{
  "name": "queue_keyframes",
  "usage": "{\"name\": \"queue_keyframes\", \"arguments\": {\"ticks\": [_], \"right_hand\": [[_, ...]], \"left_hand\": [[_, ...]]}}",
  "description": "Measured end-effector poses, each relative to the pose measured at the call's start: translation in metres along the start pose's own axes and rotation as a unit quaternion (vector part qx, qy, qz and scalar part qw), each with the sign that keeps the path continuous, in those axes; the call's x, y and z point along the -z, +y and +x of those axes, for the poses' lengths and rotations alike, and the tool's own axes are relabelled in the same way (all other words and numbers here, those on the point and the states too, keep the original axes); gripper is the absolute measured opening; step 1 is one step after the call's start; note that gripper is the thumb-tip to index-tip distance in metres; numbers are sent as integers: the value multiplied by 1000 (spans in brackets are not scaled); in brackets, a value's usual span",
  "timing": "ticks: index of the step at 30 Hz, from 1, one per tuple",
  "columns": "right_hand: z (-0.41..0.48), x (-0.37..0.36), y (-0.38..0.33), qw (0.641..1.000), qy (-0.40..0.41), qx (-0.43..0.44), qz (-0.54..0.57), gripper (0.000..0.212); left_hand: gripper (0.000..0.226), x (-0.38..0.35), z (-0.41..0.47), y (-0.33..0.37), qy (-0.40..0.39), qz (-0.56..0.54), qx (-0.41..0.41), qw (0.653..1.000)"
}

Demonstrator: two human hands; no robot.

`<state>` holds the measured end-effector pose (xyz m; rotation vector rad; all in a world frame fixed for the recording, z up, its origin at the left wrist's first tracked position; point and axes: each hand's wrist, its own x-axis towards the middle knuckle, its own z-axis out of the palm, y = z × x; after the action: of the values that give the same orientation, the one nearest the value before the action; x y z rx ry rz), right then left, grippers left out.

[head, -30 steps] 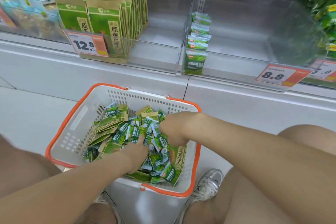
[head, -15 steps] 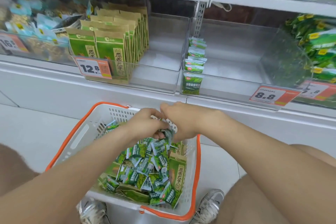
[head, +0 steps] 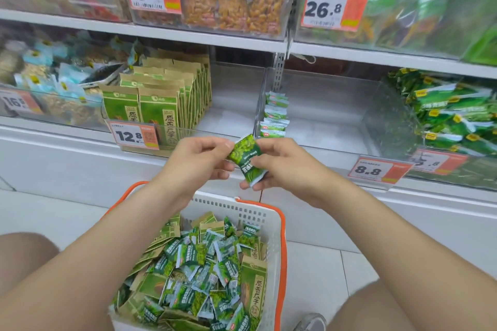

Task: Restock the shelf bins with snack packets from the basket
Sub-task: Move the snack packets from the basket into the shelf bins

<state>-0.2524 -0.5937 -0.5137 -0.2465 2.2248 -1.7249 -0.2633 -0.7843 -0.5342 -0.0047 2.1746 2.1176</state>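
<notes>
Lifted out of the basket (head: 279,223) toward the mostly bare clear bin (head: 330,115), both hands sit higher than before. The left hand (head: 193,161) and right hand (head: 285,166) pinch the green packets (head: 246,154) between curled fingers, probably squaring them up for the bin's standing row (head: 274,118).

Bare left hand (head: 197,160), bare right hand (head: 285,166), bare forearms (head: 121,236) and knees (head: 24,252), one grey sneaker (head: 310,322)
</notes>
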Motion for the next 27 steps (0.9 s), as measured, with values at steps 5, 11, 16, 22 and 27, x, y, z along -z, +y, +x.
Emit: {"name": "queue_keyframes", "arguments": {"ticks": [5,11,16,22,27], "right_hand": [[-4,7,-4,997,44,20,64,27],[8,24,-1,955,243,35,165,38],[23,43,-7,934,259,32,244,18],[80,94,15,902,428,6,-56,33],[122,146,26,877,446,-77,-159,23]], "left_hand": [[17,-15,4,11,62,-25,-39,997],[13,-42,6,33,55,-28,-36,997],[17,-62,19,43,20,222,-129,966],[26,-68,61,41,101,390,-279,872],[56,-76,90,40,13,420,-189,887]]}}
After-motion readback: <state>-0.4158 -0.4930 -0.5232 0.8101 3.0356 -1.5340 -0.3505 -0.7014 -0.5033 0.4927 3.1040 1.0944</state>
